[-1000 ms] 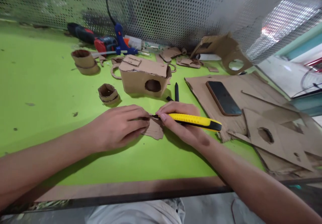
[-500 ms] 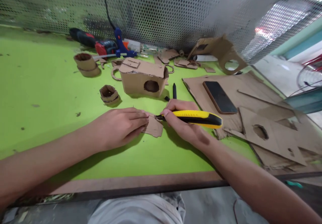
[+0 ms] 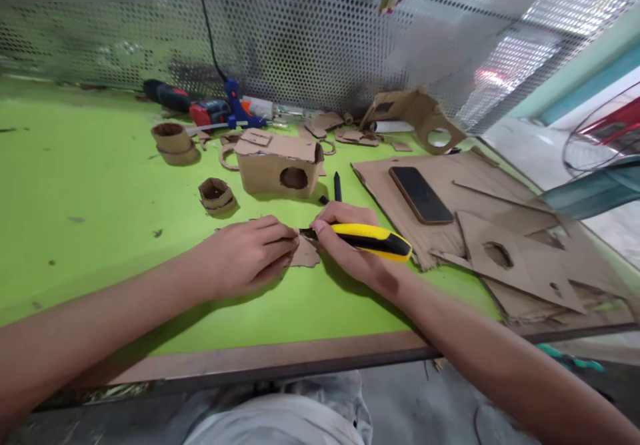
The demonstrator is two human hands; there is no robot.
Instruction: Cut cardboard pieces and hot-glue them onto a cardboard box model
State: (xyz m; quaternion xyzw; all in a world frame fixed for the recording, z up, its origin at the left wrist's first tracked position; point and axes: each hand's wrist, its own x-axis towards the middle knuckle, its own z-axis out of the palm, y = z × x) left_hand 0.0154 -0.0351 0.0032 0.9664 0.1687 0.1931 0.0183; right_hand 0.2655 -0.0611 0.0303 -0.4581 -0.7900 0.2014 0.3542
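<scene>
A small cardboard piece [image 3: 305,254] lies flat on the green table, partly hidden under my left hand [image 3: 250,257], whose fingers are pressed together on it. My right hand [image 3: 350,241] is wrapped round a yellow and black utility knife [image 3: 377,239]. The knife's tip meets the small piece right beside my left fingertips. Beyond my hands stands a cardboard box [image 3: 277,165] with a round hole in its front. To its left are a short cardboard ring [image 3: 217,197] and a taller cardboard tube [image 3: 174,143]. A black pen [image 3: 338,187] lies just past my right hand.
On the right, a phone [image 3: 421,195] rests on large cardboard sheets [image 3: 480,198]. A blue glue gun [image 3: 234,103], a red and black tool [image 3: 209,113] and cardboard scraps lie along the perforated metal screen [image 3: 295,38]. The table's edge [image 3: 280,355] runs near me.
The knife and my right hand have shifted left, closer to my left fingers. My left hand still presses on the small piece. The camera view has tilted and shifted slightly.
</scene>
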